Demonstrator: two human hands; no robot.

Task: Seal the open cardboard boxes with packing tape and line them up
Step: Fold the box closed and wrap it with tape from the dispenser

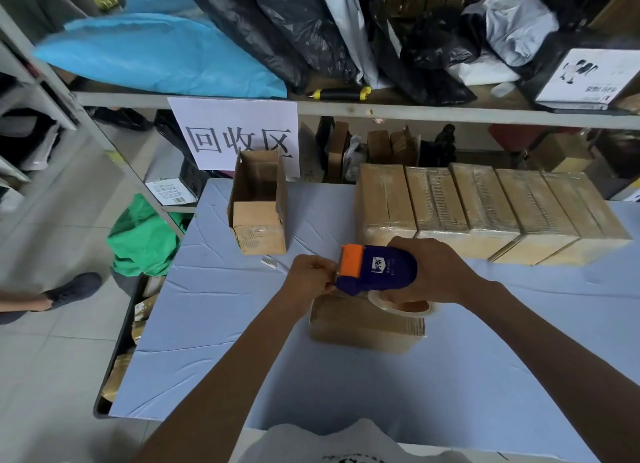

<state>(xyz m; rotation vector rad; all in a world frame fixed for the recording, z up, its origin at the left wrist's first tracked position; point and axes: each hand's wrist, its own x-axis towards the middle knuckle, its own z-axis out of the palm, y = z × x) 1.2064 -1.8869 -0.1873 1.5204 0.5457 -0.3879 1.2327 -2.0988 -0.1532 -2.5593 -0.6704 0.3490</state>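
Observation:
My right hand (429, 270) grips a blue tape dispenser (379, 267) with an orange cutter head and a roll of clear tape underneath. My left hand (310, 277) pinches the tape end at the cutter. Both hover over a closed cardboard box (363, 324) lying on the blue-covered table (214, 324). An open cardboard box (258, 206) stands at the far left of the table with its flaps up. Several taped boxes (491, 210) sit side by side in a row along the far right.
A metal shelf behind the table holds black and blue bags, and a white paper sign (235, 137) hangs from it. A green bag (142, 241) and another person's foot (74, 288) are on the tiled floor to the left. Small tape scraps (269, 262) lie near the open box.

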